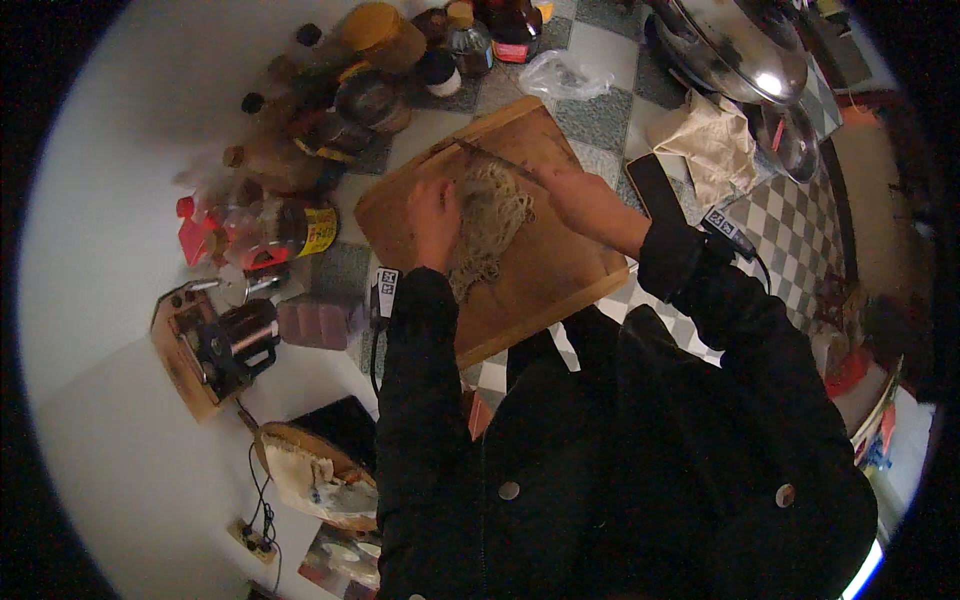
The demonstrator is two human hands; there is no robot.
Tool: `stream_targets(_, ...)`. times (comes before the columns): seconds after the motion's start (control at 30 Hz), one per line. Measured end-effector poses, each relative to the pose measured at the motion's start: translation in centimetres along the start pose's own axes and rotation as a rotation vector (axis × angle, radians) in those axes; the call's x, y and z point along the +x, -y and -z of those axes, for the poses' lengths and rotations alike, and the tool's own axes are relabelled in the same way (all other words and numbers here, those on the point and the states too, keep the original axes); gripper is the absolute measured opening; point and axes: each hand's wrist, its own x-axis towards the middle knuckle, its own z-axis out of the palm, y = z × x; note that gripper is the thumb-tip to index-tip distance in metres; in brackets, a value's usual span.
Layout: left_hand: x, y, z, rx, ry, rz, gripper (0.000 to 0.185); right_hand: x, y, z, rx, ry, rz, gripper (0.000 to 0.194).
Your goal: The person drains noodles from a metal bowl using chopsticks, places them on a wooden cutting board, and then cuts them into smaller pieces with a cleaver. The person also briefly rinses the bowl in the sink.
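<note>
A wooden cutting board [559, 259] lies at an angle in front of me. On it is a tangled heap of thin, pale noodle-like strands [491, 221]. My right hand [592, 206] grips a knife [495, 159], whose narrow dark blade reaches left across the heap's far end. At the heap's left side is my left hand [435, 221], its fingers curled in over the board. Blur hides whether any strands are between those fingers.
Jars and bottles [375, 97] crowd the wall side at the left. A clear plastic bag [566, 75] lies beyond the board. Rightward are a beige cloth [705, 146], a dark phone-like slab [656, 191] and a large metal lid [742, 52]. A knife block [191, 352] stands at lower left.
</note>
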Motion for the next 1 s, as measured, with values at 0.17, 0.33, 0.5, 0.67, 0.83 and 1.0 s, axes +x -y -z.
stream_targets(0.17, 1.6, 1.3, -2.7, -0.137, 0.027, 0.039, 0.018, 1.3, 1.3, -0.3, -0.081, 0.093, 0.008, 0.023)
stream_targets(0.33, 1.8, 2.5, -3.5, -0.209, 0.128, 0.178, 0.021, 2.3, 2.2, 0.0, -0.144, 0.106, 0.030, 0.023)
stream_targets(0.5, 1.4, 3.1, -2.9, -0.068, 0.177, 0.103, 0.022, 2.0, 1.2, -1.3, -0.062, -0.009, 0.137, 0.021)
stream_targets(0.67, 1.4, 3.2, -3.2, -0.055, 0.164, 0.098, 0.022, 1.7, -0.2, -3.3, -0.080, 0.047, 0.096, 0.021)
stream_targets(0.83, 1.4, 3.4, -3.2, -0.112, 0.170, 0.107, 0.022, 1.8, -0.1, -2.2, -0.006, 0.018, 0.055, 0.022)
stream_targets(1.0, 1.2, 3.3, -2.9, -0.148, 0.171, 0.115, 0.021, 1.8, 1.9, -1.0, -0.033, 0.112, -0.113, 0.021)
